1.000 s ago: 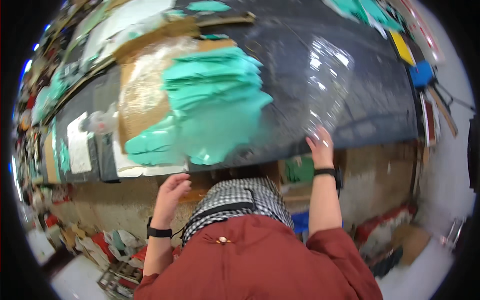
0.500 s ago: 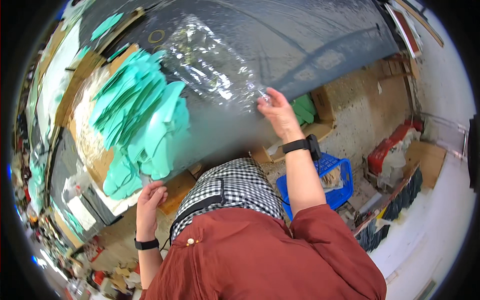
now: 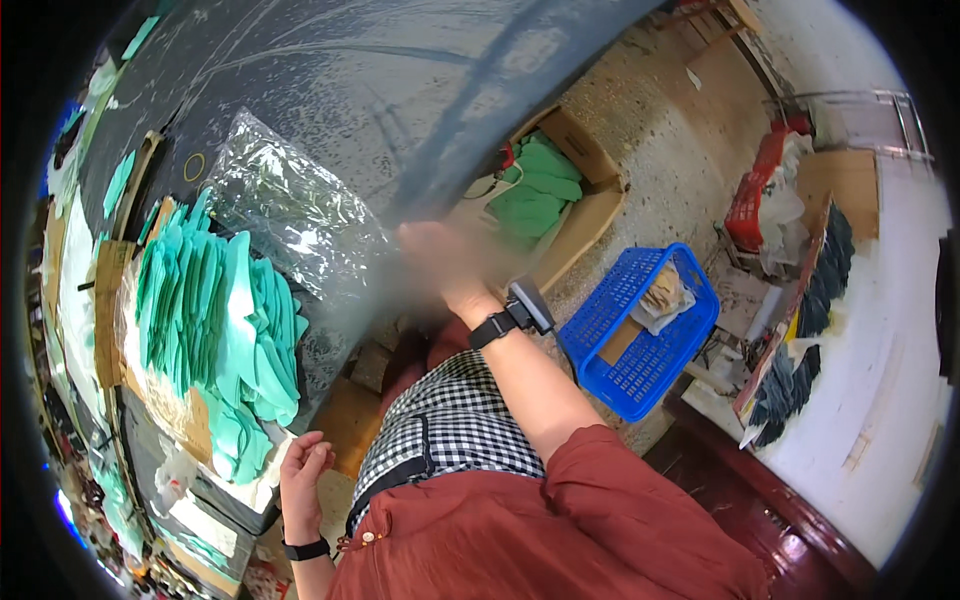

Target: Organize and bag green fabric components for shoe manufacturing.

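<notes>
A clear plastic bag [image 3: 300,205] lies flat and shiny on the dark table. At its near right corner is my right hand [image 3: 450,265]; a blurred patch hides its fingers, so I cannot tell whether they grip the bag. My left hand [image 3: 305,480] hangs by the table's near edge, fingers curled toward the thumb, with nothing visible in it. Just beyond it stands a thick pile of mint-green glove-shaped sheets [image 3: 215,330], fanned in layers on cardboard and crumpled plastic.
On the floor to the right sits a blue plastic basket [image 3: 640,340] holding a bagged item. Behind it, a cardboard box [image 3: 600,215] contains green pieces. A red crate [image 3: 750,195] stands farther right, near dark gloves [image 3: 790,390] on a board. A yellow ring [image 3: 194,167] lies on the table [image 3: 330,60].
My view has swung to the right, so the table and green pile sit farther left. My right hand has come inward, its fingers now blurred. My left hand stays loosely curled.
</notes>
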Demonstrator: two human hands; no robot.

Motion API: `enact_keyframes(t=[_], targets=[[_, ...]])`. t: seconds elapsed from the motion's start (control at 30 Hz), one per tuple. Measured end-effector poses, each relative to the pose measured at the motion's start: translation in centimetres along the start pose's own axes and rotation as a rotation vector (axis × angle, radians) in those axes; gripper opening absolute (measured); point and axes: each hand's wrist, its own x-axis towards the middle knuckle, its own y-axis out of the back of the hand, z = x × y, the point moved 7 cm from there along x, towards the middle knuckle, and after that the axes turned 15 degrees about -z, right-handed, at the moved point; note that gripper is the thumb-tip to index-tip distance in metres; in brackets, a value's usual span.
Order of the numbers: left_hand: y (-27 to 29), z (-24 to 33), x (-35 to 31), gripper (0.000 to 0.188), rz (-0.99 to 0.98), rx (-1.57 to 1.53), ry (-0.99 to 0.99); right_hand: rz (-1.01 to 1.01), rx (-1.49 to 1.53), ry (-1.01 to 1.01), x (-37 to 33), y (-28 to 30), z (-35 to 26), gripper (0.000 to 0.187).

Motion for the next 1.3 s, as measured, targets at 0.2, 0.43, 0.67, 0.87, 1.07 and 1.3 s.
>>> enact_keyframes(t=[0.2, 0.43, 0.67, 0.87, 1.07, 1.3], targets=[[-0.3, -3.7, 0.3, 0.024, -0.029, 0.077, 0.042, 0.301, -0.557, 0.199, -4.8, 0.0, -5.2, 0.042], [-2.7, -7.3, -0.2, 0.023, -0.041, 0.096, 0.099, 0.292, -0.041, 0.014, -11.2, 3.5, -0.2, 0.017], [-7.1, -10.7, 1.7, 0.023, -0.026, 0.068, 0.215, 0.208, 0.143, -0.435, -19.3, 10.5, 16.0, 0.016], [-14.6, -13.6, 4.9, 0.025, 0.192, -0.04, 0.173, 0.134, -0.224, -0.64, -26.5, 21.8, 23.3, 0.017], [-24.3, -18.0, 7.9, 0.028, 0.126, 0.039, 0.162, 0.154, -0.293, -0.757, -27.6, 34.7, 28.5, 0.015], [-27.3, -20.8, 6.9, 0.027, 0.143, 0.191, 0.393, 0.448, 0.15, -0.615, -23.0, 42.5, 37.9, 0.016]])
